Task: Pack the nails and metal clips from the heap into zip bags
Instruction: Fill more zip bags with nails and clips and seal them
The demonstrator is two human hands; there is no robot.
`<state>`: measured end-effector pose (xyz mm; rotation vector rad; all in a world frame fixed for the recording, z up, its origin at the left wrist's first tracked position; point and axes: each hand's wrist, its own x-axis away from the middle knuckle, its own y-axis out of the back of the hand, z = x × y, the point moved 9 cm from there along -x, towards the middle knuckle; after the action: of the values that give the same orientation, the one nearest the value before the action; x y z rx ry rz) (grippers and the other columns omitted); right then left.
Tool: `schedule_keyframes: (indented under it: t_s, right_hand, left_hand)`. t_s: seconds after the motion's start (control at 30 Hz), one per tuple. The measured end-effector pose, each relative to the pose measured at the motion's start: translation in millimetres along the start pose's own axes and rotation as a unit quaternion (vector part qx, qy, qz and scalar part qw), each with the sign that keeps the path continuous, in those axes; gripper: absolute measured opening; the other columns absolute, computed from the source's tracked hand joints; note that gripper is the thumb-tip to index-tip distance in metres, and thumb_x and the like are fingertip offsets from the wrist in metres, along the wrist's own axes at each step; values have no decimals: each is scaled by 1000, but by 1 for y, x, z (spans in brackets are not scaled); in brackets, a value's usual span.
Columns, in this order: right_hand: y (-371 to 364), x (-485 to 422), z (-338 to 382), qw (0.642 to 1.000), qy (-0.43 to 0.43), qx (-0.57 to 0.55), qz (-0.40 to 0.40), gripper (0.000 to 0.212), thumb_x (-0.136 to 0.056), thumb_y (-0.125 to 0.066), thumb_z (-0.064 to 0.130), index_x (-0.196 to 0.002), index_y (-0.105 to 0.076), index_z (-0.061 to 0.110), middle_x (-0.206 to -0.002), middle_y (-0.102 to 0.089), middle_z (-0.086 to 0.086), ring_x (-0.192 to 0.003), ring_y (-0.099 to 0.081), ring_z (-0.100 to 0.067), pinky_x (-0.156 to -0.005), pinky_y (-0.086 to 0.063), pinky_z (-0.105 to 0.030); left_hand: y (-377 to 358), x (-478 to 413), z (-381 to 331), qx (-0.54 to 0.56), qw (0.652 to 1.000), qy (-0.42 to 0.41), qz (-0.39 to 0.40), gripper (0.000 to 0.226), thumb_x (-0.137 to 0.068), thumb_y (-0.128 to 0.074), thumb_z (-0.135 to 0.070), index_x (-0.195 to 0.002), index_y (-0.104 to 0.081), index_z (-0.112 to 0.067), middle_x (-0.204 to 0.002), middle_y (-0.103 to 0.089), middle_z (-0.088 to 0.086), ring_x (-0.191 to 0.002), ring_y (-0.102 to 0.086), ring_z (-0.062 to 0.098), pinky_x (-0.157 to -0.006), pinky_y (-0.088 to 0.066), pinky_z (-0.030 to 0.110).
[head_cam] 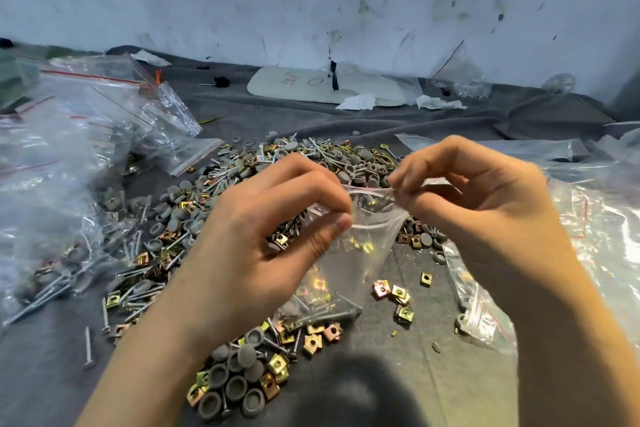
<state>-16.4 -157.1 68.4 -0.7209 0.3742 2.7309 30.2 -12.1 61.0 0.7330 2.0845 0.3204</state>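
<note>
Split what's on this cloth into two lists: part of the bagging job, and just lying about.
Job: zip bag pinched by left hand and right hand; heap of nails and clips; filled bags.
Lying about: white board; crumpled tissues.

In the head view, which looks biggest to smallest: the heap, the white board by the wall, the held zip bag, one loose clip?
1. heap
2. zip bag
3. white board, though it lies farther off, so unsure
4. loose clip
</note>
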Motion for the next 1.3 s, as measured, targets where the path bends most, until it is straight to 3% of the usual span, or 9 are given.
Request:
schedule_keyframes:
  t_s: [0.2, 0.27, 0.33, 0.43, 0.67, 0.83, 1.0, 1.13, 1.3]
  right_hand:
    - [30, 3, -17, 975, -66, 173, -120, 25, -80, -64, -2, -76, -66, 22, -79, -70, 5, -70, -63, -7, -62, -53, -21]
    - [36, 10, -59, 923, -220, 309, -59, 22, -82, -67, 4, -78, -63, 26, -86, -67, 4, -74, -63, -14, -68, -56, -34]
    - [31, 29, -105, 839, -364, 400, 64, 16, -81, -70, 8, -87, -63, 21, -93, -64, -3, -82, -61, -21, -70, -52, -31]
    - [26, 38, -130, 791, -405, 439, 130, 14, -77, -72, 6, -83, -65, 17, -86, -62, -5, -81, -59, -21, -54, -40, -20]
    - [30, 36, -136, 817, -407, 402, 77, 7, -73, -70, 9, -74, -63, 11, -79, -64, -10, -75, -64, -26, -65, -54, -34]
    - [41, 26, -125, 862, -356, 362, -3, 17, -75, -67, 3, -65, -58, 13, -60, -56, -3, -62, -53, -22, -53, -38, -24]
    - [42, 6, -49, 977, -136, 81, -142, 25, -76, -65, -9, -70, -62, 16, -68, -64, -12, -68, -58, -21, -66, -48, -34]
    - [13, 1, 16, 994, 44, 10, -95, 23, -75, -65, -4, -76, -62, 19, -72, -65, 1, -68, -59, -15, -63, -47, -23]
    - [3, 0, 20, 994, 52, 37, -85, 14, -81, -66, 1, -84, -66, 15, -83, -70, 0, -77, -65, -8, -70, -51, -18]
  left_hand:
    - [9, 1, 6, 11, 1000, 21, -19, 10, -90, -56, -30, -90, -65, -25, -100, -63, -10, -100, -64, 21, -83, -55, 35]
    - [10, 2, 7, 10, 999, 25, -21, 9, -90, -57, -31, -90, -64, -26, -100, -63, -11, -101, -63, 22, -84, -55, 38]
    - [10, 2, 8, 6, 999, 29, -22, 10, -90, -56, -32, -90, -64, -25, -100, -63, -10, -101, -63, 22, -84, -55, 42]
    - [11, 2, 8, 8, 999, 32, -23, 9, -90, -56, -32, -90, -63, -27, -100, -63, -12, -101, -63, 22, -84, -55, 36]
    - [10, 2, 6, -10, 999, 27, -19, 13, -89, -56, -31, -87, -66, -22, -99, -63, -12, -100, -63, 20, -83, -55, 40]
    - [10, 2, 7, -1, 999, 30, -19, 12, -89, -56, -30, -89, -65, -22, -99, -63, -12, -100, -63, 22, -83, -55, 33]
    - [4, 1, 5, 2, 1000, 20, -11, 14, -89, -57, -28, -87, -65, -17, -99, -63, -5, -98, -64, 22, -81, -56, 39]
    - [1, 0, 2, 1, 1000, 12, -4, 16, -89, -57, -26, -89, -67, -13, -99, -63, -3, -98, -64, 23, -81, -55, 43]
    - [3, 0, -2, -6, 1000, 9, -16, 13, -90, -57, -26, -88, -66, -17, -98, -63, -4, -97, -64, 21, -81, -55, 39]
